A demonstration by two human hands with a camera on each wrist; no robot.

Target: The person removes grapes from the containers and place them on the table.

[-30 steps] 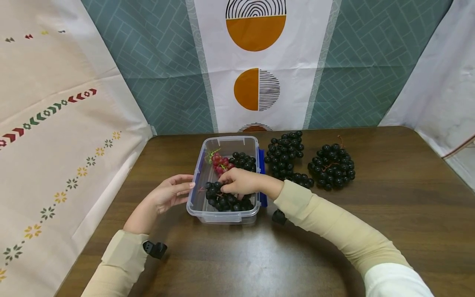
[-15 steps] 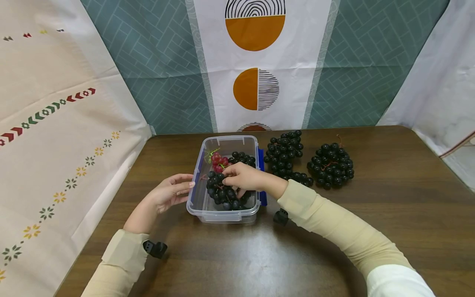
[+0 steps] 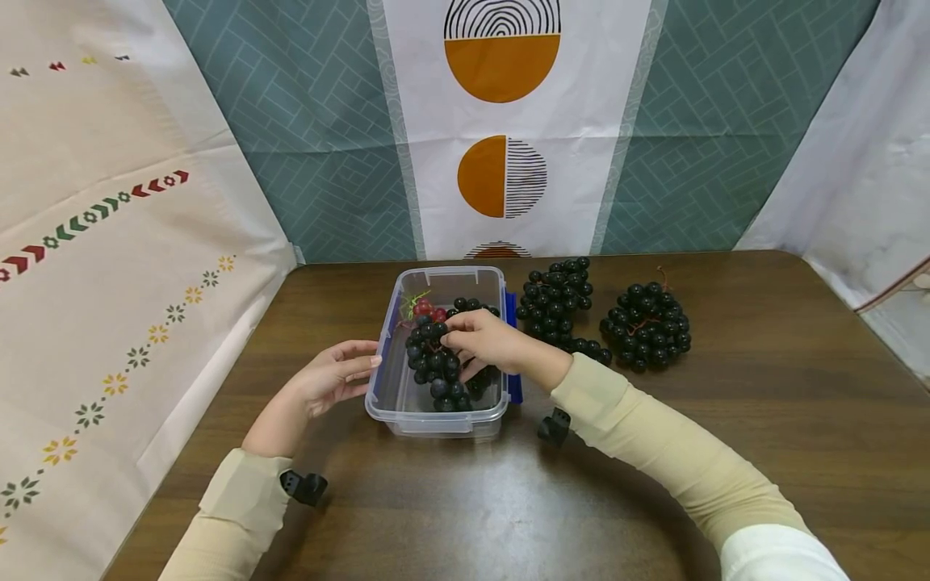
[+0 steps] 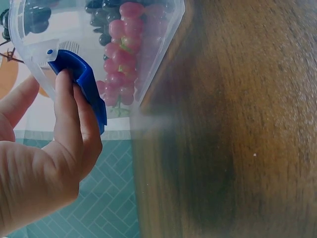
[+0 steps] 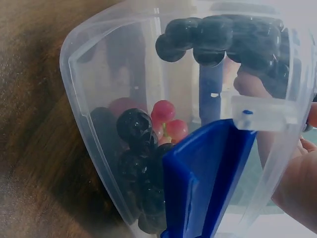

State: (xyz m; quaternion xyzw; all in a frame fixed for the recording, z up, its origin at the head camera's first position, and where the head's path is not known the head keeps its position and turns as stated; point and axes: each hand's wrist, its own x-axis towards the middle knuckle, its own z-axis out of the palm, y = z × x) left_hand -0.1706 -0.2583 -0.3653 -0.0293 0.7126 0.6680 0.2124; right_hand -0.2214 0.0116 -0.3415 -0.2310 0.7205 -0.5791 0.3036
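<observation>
In the head view, a clear plastic container (image 3: 403, 425) with blue side clips stands on the table. My right hand (image 3: 490, 343) reaches over its right wall and pinches a bunch of black grapes (image 3: 433, 367) near its upper end. The bunch hangs inside, raised at the back and low at the front. Red grapes (image 3: 423, 307) and more black grapes (image 3: 472, 305) lie in the back of the container. My left hand (image 3: 330, 381) touches the left wall with extended fingers. In the left wrist view, its fingertips rest at a blue clip (image 4: 88, 82).
Right of the container lie a long bunch of black grapes (image 3: 555, 298) and a rounder bunch of black grapes (image 3: 647, 327) with a brown stem. The wooden table (image 3: 450, 500) ends at a patterned cloth backdrop (image 3: 334, 153).
My right hand has lifted the black grape bunch and moved it slightly back, swinging it more upright and over part of the red grapes. My left hand has stayed at the container.
</observation>
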